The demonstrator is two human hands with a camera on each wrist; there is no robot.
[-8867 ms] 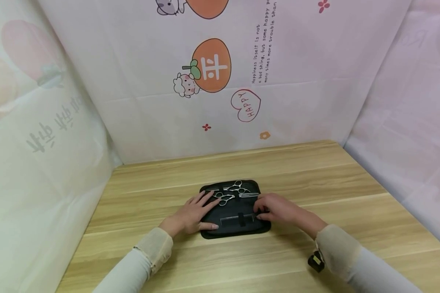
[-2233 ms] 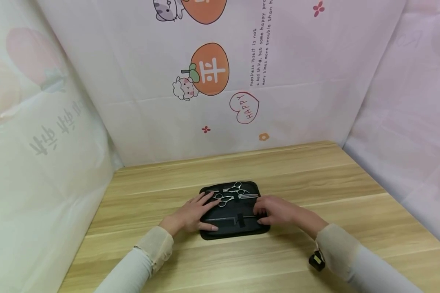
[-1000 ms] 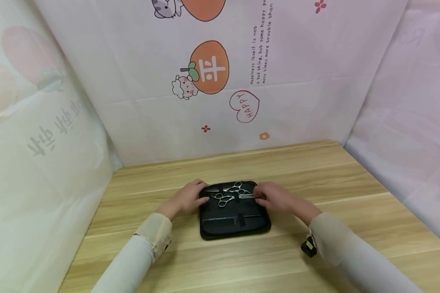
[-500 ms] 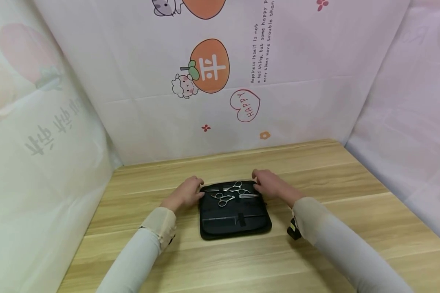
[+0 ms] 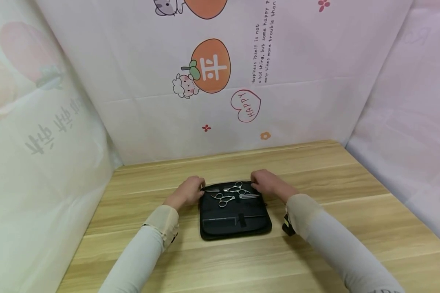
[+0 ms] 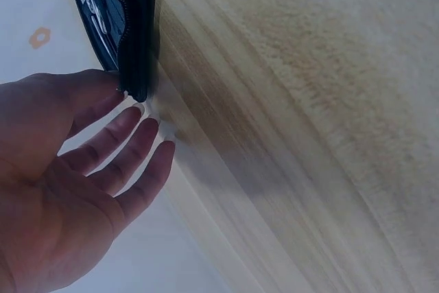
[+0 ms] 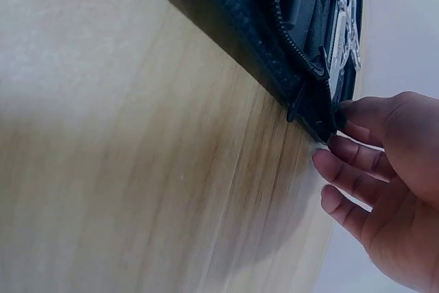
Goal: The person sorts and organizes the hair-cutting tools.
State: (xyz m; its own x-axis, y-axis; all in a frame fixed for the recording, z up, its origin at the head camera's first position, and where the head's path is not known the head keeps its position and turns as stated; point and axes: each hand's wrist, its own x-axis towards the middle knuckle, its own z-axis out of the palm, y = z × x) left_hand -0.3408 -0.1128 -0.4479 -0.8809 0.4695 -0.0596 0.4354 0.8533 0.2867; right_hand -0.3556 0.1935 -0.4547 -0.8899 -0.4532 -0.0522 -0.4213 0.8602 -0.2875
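Observation:
A black zippered scissors case [image 5: 211, 209] lies unfolded on the table. Two pairs of silver hairdressing scissors are strapped in its far half: one pair [image 5: 236, 187] at the far edge, and thinning scissors [image 5: 226, 199] just nearer. Across the near half, a dark tail comb [image 5: 218, 222] sits under a strap. At the far left corner, my left hand [image 5: 190, 190] pinches the case edge between thumb and fingers. My right hand [image 5: 268, 182] pinches the far right corner, its thumb on top in the right wrist view, where the zipper [image 7: 288, 36] shows along the edge.
The wood-grain table [image 5: 150, 179] extends around the case on every side. A white printed cloth [image 5: 150, 122] stands behind it, with more cloth at left and right. A small black device [image 5: 288, 226] with a yellow label hangs below the right cuff.
The comb went leftward into its strap earlier. Both hands then left the inside of the case; the right touched the thinning scissors' tip, and both now grip the far corners.

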